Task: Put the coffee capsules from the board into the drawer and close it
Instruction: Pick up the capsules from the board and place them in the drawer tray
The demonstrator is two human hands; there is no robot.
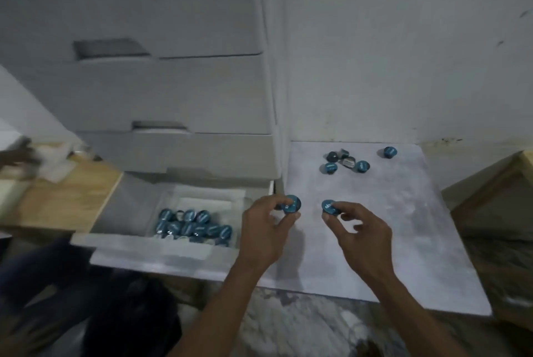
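Observation:
A white board lies on the floor, right of a white drawer unit. Its bottom drawer is pulled open and holds several blue coffee capsules. My left hand grips one blue capsule at the board's left edge, beside the drawer. My right hand pinches another blue capsule just above the board. Several more capsules sit in a cluster at the board's far end, and a single one lies apart to their right.
The white drawer unit rises behind the open drawer, its upper drawers shut. A wooden surface with papers lies to the left, where another person's hand shows. A wooden box stands right of the board. A wall is behind.

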